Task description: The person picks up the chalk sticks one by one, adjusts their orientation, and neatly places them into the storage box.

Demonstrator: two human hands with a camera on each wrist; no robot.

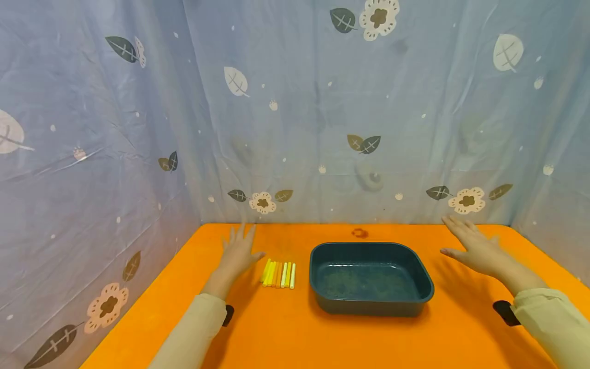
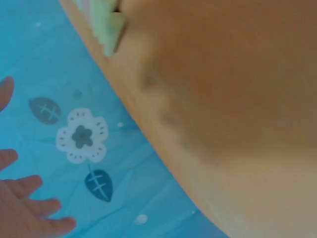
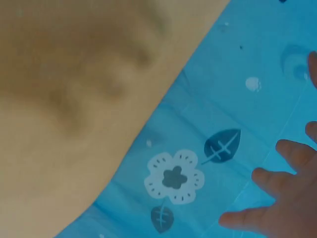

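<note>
My left hand [image 1: 236, 254] hovers over the left part of the orange table, its fingers spread and nothing in them. Just right of its thumb lies a row of yellow, orange and pale chalk-like sticks [image 1: 278, 274], side by side. Past them stands a dark teal rectangular dish [image 1: 372, 306] with nothing inside. On the far side of the dish, my right hand [image 1: 481, 251] is held in the air, fingers apart, holding nothing. Both wrist views catch the spread fingers of the left hand [image 2: 25, 208] and right hand [image 3: 292, 193] at the frame edge.
The orange table [image 1: 276, 338] ends at a blue-grey curtain [image 1: 295, 113] printed with flowers and leaves, which hangs behind it and along both sides. A small dark reddish ring mark [image 1: 360, 233] shows near the table's back edge.
</note>
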